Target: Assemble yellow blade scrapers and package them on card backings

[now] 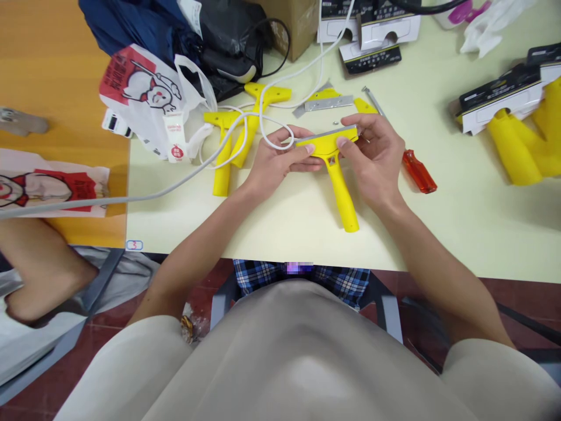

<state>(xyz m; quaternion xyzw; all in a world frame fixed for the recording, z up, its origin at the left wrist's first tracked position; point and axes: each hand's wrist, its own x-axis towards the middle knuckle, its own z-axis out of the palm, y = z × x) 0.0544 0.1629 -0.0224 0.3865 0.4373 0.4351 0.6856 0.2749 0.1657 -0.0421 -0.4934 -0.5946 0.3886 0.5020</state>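
Both hands hold a yellow scraper [329,146] with a grey metal blade along its far edge and its handle pointing toward me. My left hand [280,152] pinches the left end of the head, thumb on top. My right hand [372,155] grips the right end, its thumb pressed on the yellow face. To the left lie yellow scraper handles, one upright to me [222,169] and one slanted [248,131]. Beyond the head are a flat metal strip [328,103] and a small screw [336,123]. A screwdriver with a red handle [419,171] rests right of my right hand.
A white cable [193,181] loops across the table beside my left hand. Plastic bags [149,99], a dark bag [232,41] and a cardboard box [298,26] stand behind. Black-and-white boxes [499,99] and yellow pieces [517,146] are at right. Another person's arm [48,269] shows at left.
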